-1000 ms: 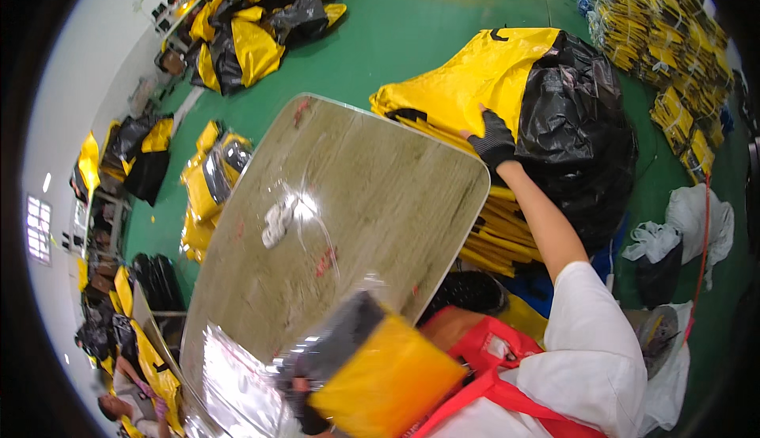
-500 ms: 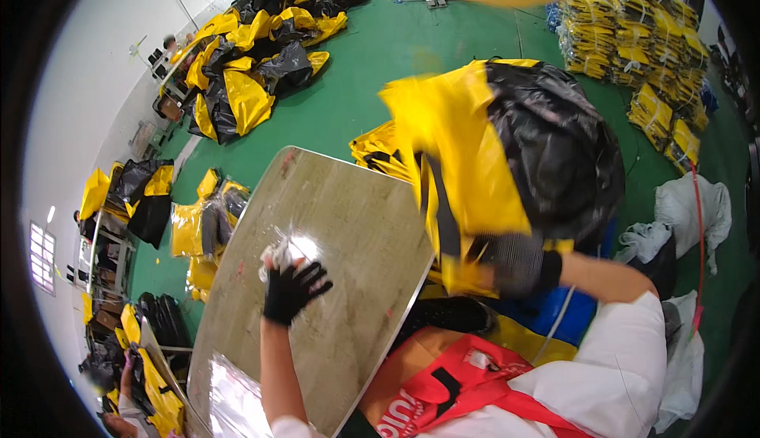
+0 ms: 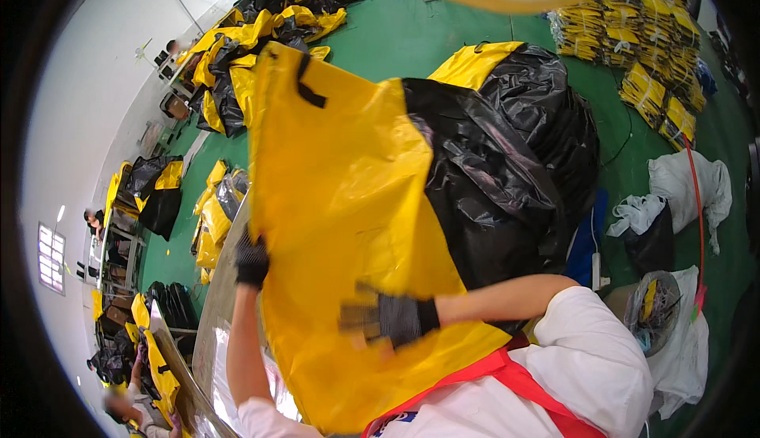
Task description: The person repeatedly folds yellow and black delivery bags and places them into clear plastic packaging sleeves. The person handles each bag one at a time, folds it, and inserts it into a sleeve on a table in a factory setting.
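Note:
A large yellow-and-black plastic sheet lies spread over the table, its yellow part in front of me and its black part toward the right. A short black strap shows near its far left corner. My left hand, in a dark knit glove, is closed at the sheet's left edge, some fingers hidden. Over the yellow part, my gloved right hand has its fingers stretched out toward the left, somewhat blurred. Behind the sheet, on the right, bulges another yellow-and-black piece.
The table shows only along its left side, with clear plastic film on it. Yellow-and-black heaps lie far left; tied yellow stacks stand far right. White sacks and a bin are at right. Another person works lower left.
The yellow-and-black sheet has come leftward from the right side and now covers most of the table. My left hand has moved from the tabletop to its edge; my right hand has moved left.

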